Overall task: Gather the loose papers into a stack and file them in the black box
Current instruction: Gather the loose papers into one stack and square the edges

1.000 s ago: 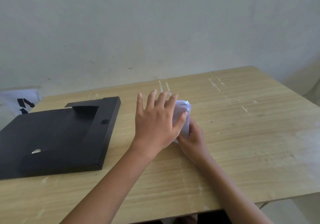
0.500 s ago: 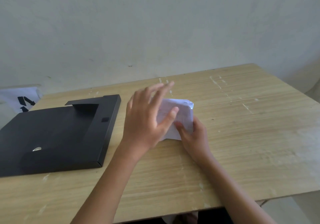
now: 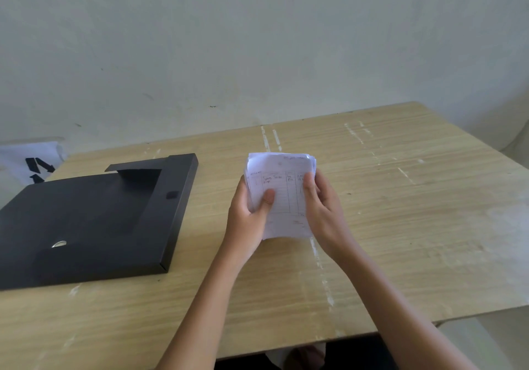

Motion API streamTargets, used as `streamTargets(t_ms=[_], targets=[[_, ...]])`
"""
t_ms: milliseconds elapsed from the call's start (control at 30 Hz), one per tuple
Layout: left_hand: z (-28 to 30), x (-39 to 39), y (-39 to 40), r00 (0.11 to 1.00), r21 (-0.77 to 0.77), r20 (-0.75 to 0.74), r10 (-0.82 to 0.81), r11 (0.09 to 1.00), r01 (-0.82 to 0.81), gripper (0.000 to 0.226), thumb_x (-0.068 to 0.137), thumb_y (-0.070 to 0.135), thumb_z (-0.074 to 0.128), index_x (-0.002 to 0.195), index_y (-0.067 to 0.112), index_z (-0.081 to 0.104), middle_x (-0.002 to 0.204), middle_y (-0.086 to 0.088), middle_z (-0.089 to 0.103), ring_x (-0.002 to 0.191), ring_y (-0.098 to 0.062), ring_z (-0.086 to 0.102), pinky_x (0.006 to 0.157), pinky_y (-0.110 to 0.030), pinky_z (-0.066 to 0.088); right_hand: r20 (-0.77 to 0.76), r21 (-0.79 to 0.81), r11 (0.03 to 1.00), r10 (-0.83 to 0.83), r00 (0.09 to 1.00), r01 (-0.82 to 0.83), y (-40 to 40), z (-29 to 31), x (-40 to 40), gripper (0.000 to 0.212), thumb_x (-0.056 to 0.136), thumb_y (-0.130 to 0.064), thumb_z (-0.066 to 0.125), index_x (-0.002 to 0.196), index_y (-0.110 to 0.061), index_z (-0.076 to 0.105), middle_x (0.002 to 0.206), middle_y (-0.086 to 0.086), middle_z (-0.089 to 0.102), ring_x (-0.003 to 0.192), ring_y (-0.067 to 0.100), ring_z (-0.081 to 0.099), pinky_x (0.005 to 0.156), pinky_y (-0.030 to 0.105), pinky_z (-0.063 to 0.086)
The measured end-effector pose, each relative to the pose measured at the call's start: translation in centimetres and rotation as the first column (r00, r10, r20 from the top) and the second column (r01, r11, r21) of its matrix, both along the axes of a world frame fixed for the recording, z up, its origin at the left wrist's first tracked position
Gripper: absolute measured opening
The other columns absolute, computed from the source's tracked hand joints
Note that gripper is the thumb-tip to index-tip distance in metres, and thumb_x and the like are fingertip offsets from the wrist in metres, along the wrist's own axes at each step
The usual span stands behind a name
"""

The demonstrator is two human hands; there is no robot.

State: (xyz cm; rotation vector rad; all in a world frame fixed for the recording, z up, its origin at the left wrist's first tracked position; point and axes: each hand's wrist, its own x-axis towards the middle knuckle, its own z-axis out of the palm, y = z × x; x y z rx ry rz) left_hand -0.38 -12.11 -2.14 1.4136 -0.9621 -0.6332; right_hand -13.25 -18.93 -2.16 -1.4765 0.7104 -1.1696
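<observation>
Two bare forearms come in from the near edge of the wooden table [image 3: 400,226] and meet over its middle. The left hand [image 3: 248,221] grips the left edge of a stack of papers [image 3: 282,195], thumb pressed on the top sheet and fingers wrapped behind. The right hand [image 3: 325,212] clasps the right edge the same way, thumb on the front face. Both hands are closed on the stack and hold it between them, its face tilted toward the camera, the long axis running from near to far, the short bottom edge nearest and the top edge pointing toward the wall [image 3: 257,40]. The top sheet is white with ruled columns and handwriting that is too small to read. Whether the bottom edge touches the table or hangs just above it is hard to tell.

To the left, well apart from the stack, the black box [image 3: 94,221] lies flat on the table, its long side running near to far. A small metal disc [image 3: 58,244] shows near its near left part. Farther left, beyond the table's far left corner, sits a white thing with black marks [image 3: 31,163].
</observation>
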Motion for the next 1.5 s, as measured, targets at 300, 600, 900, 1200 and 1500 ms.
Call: streamTargets(t_ms=[300, 600, 900, 1200, 1500], targets=[[1.0, 0.4, -0.1, 0.974, -0.023, 0.19, 0.124, 0.992, -0.122, 0.012, 0.1, 0.022, 0.063, 0.103, 0.033, 0.06, 0.1, 0.005, 0.073, 0.093, -0.015, 0.07, 0.079, -0.033, 0.057, -0.071, -0.077, 0.997, -0.009, 0.997, 0.004, -0.9, 0.6, 0.0, 0.02, 0.103, -0.013, 0.043, 0.115, -0.017, 0.058, 0.093, 0.006, 0.066, 0.081, 0.013, 0.059, 0.07, 0.039, 0.052], [-1.0, -1.7, -1.4, 0.966, -0.032, 0.201, 0.161, 0.987, -0.157, 0.025, 0.105, 0.027, 0.051, 0.122, 0.042, 0.041, 0.113, 0.017, 0.062, 0.107, 0.007, 0.06, 0.093, -0.019, 0.049, -0.071, 0.081, 0.997, -0.006, 0.997, 0.011, -0.2, -1.4, 1.0, 0.022, 0.097, -0.018, 0.051, 0.115, -0.03, 0.052, 0.108, 0.005, 0.068, 0.101, 0.025, 0.067, 0.089, 0.056, 0.053], [-3.4, -0.7, -0.6, 0.985, 0.008, 0.085, 0.15, 0.988, -0.151, 0.022, 0.102, 0.019, 0.06, 0.124, 0.023, 0.06, 0.112, 0.007, 0.073, 0.107, -0.011, 0.069, 0.088, -0.023, 0.054, -0.274, -0.122, 0.992, -0.026, 0.961, -0.008, 0.1, -2.0, 0.3, 0.025, 0.097, -0.015, 0.054, 0.119, -0.021, 0.044, 0.091, -0.012, 0.064, 0.083, 0.013, 0.063, 0.071, 0.033, 0.051], [-3.3, -0.9, -0.4, 0.971, 0.033, 0.151, 0.185, 0.981, -0.192, 0.019, 0.099, 0.019, 0.063, 0.108, 0.035, 0.059, 0.102, 0.014, 0.071, 0.097, -0.01, 0.069, 0.082, -0.029, 0.055, -0.336, -0.059, 0.998, -0.02, 0.942, 0.0, -0.3, -3.1, 0.2, 0.03, 0.095, -0.018, 0.058, 0.123, -0.019, 0.045, 0.099, -0.01, 0.065, 0.09, 0.008, 0.065, 0.075, 0.033, 0.052], [6.5, 4.1, 2.0, 0.615, 0.249, 0.762, -0.202, 0.968, 0.009, 0.012, 0.095, 0.02, 0.064, 0.09, 0.03, 0.062, 0.075, 0.002, 0.065, 0.071, -0.023, 0.056, 0.064, -0.04, 0.052, -0.357, -0.384, 0.923, -0.161, 0.92, 0.013, -3.1, 3.3, -3.7, 0.079, 0.074, -0.042, 0.08, 0.141, -0.035, 0.039, 0.132, -0.01, 0.054, 0.12, 0.001, 0.048, 0.098, 0.016, 0.035]])
